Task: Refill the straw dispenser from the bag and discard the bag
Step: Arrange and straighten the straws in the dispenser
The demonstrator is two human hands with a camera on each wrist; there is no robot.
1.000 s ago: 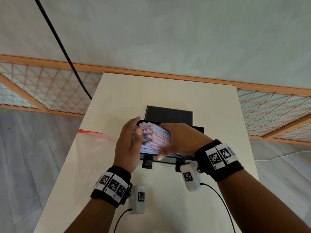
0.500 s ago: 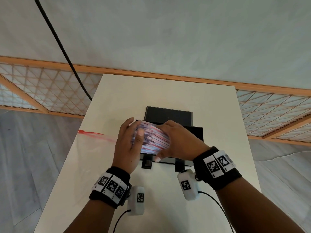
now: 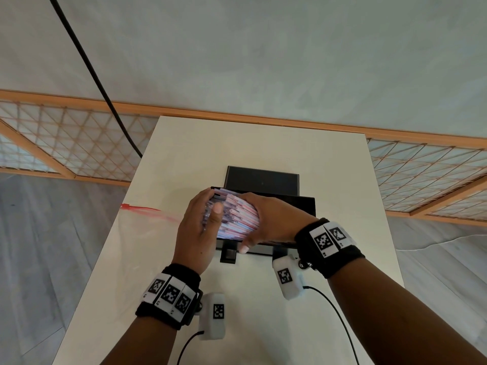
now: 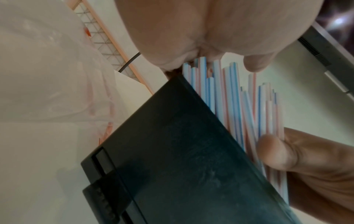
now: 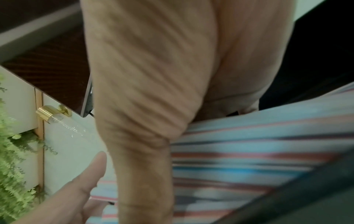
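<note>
A bundle of red-, blue- and white-striped straws point(image 3: 237, 219) lies crosswise over the open black straw dispenser point(image 3: 292, 206), whose lid point(image 3: 262, 180) stands up behind. My right hand point(image 3: 276, 222) grips the bundle from above, thumb under its near side. My left hand point(image 3: 197, 230) lies flat against the straws' left ends, thumb resting on the bundle. In the left wrist view the uneven straw ends point(image 4: 239, 106) rise beside the dispenser wall point(image 4: 182, 159) and meet my palm point(image 4: 191, 30). The clear bag point(image 3: 147, 217) with a red zip lies flat to the left.
The dispenser stands mid-way on a narrow cream table point(image 3: 263, 143). A wooden lattice screen point(image 3: 79, 146) runs behind it, with grey floor on both sides. A black cable point(image 3: 97, 83) hangs at the left. Wrist-camera cables point(image 3: 334, 312) trail over the table's near end.
My right hand has slid a little left along the bundle toward my left hand, so less of the straws shows between them. The bundle stays over the dispenser.
</note>
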